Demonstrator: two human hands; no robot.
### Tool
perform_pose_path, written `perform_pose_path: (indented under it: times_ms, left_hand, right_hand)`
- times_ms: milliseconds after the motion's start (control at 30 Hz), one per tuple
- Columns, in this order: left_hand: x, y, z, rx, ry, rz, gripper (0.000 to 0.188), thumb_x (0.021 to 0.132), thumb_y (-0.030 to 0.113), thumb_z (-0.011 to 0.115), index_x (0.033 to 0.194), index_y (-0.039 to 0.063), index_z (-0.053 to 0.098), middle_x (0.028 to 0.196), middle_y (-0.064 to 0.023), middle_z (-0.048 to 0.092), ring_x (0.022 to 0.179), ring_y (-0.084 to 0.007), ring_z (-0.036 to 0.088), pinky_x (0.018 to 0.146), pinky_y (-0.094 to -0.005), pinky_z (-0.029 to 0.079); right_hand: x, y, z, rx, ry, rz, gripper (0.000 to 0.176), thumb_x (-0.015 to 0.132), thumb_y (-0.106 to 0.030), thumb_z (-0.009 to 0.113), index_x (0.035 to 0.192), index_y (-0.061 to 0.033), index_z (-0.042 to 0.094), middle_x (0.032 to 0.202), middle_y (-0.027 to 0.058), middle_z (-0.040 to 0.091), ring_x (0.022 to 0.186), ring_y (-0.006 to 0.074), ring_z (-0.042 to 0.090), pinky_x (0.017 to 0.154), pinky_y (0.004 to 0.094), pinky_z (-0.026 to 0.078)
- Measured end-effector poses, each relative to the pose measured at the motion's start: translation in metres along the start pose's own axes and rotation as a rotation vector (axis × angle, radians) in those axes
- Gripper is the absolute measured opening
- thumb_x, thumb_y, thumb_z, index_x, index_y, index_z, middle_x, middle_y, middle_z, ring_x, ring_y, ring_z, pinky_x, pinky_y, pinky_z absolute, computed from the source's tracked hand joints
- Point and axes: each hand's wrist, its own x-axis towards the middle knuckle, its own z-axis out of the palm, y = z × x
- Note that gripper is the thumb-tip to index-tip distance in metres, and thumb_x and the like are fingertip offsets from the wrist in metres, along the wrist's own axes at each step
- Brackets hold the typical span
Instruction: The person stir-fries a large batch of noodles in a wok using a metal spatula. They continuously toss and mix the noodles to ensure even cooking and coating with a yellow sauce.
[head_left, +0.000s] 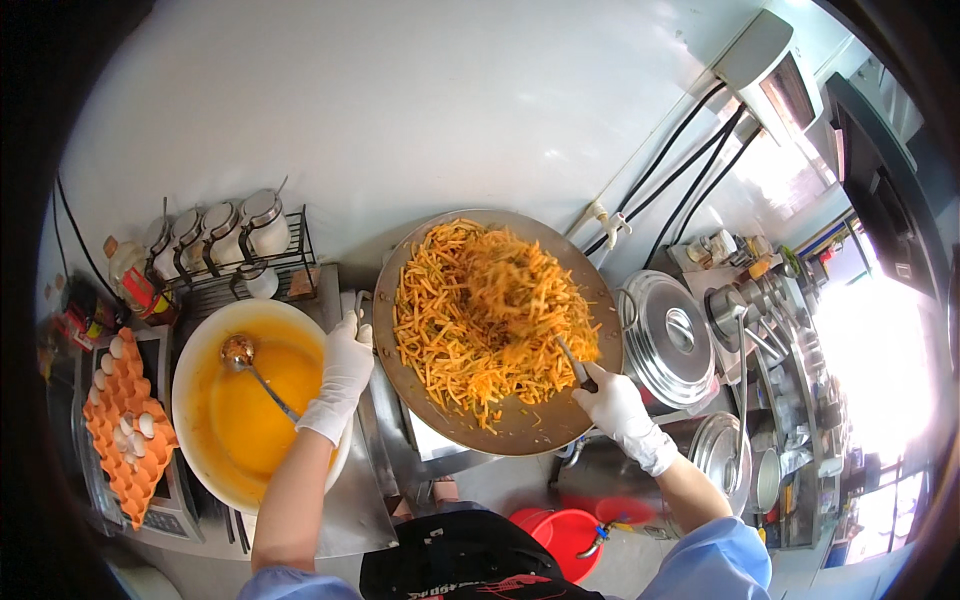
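Observation:
A wide metal wok (525, 435) with two loop handles holds a heap of orange and green shredded food (450, 330), part of it blurred by motion. My right hand (619, 409), in a white glove, is closed around the handle of a metal utensil (574, 361) whose head is hidden in the shreds. At the wok's left rim, my gloved left hand (346, 367) grips the left loop handle (362, 301). Left of that hand stands a large white bowl (187, 375) of orange-yellow liquid, with a metal ladle (264, 386) resting in it.
Orange egg trays (124, 420) with eggs and shells lie at far left, on a scale (169, 521). Lidded condiment jars (264, 225) fill a wire rack by the wall. Lidded steel pots (660, 330) stand right of the wok, below a tap (616, 225). A red bucket (570, 536) is on the floor.

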Motion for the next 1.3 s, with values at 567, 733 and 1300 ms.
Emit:
perform_pose_path:
  times_ms: [567,733,1300]
  left_hand:
    - [0.005,-0.003,0.001,-0.005,-0.048,-0.034,0.032,0.095,0.016,0.064,0.118,-0.006,0.064,0.102,-0.0288,0.069,0.095,-0.0443,0.068,0.08,-0.0443,0.054]
    - [0.002,-0.004,0.005,0.023,0.015,-0.01,0.039,0.096,0.02,0.063,0.126,-0.004,0.064,0.105,-0.0285,0.07,0.097,-0.0444,0.068,0.081,-0.045,0.055]
    - [-0.002,0.003,0.0,0.034,-0.033,-0.054,0.039,0.097,0.02,0.062,0.127,-0.005,0.062,0.102,-0.0289,0.07,0.096,-0.0445,0.068,0.081,-0.0452,0.054]
  right_hand:
    - [-0.014,-0.031,-0.141,-0.272,-0.535,-0.084,0.018,0.091,-0.02,0.062,0.097,-0.0042,0.066,0.07,0.0102,0.068,0.054,0.0232,0.062,0.049,0.0362,0.048]
    - [0.03,-0.045,-0.18,0.057,-1.131,0.547,0.026,0.098,-0.024,0.064,0.085,-0.0022,0.069,0.064,0.002,0.061,0.045,0.0085,0.052,0.042,0.0249,0.04]
    - [0.029,-0.038,0.03,0.714,-0.319,0.315,0.024,0.097,-0.021,0.066,0.108,-0.0003,0.068,0.065,-0.0003,0.056,0.044,0.0083,0.047,0.041,0.0254,0.037]
